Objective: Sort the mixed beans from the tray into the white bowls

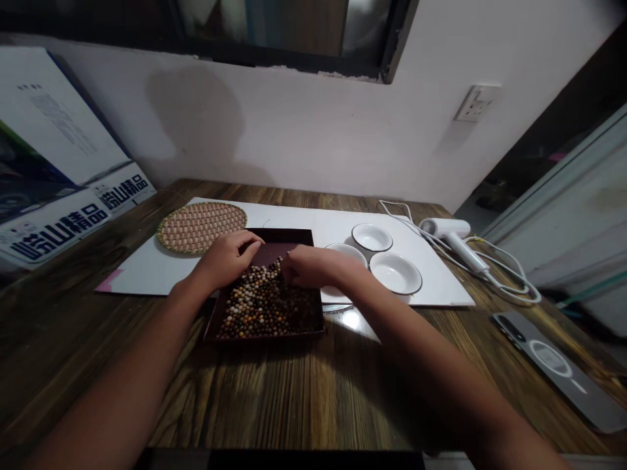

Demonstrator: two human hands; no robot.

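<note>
A dark square tray (306, 238) lies on the wooden table, holding a heap of small round beads (262, 303) in brown, tan and white. My left hand (226, 258) rests over the tray's far left part, fingers curled down onto the beads. My right hand (313, 266) reaches in from the right, fingers bent and pinched at the beads near the tray's middle. What either hand grips is too small to see. Three white bowls (396, 272) stand just right of the tray.
A woven round mat (200, 226) lies on a white sheet (147, 271) to the left. A white hair dryer (453, 236) with its cord sits at the right. A phone (558, 365) lies near the right edge. Printed boxes (53, 170) lean at the far left.
</note>
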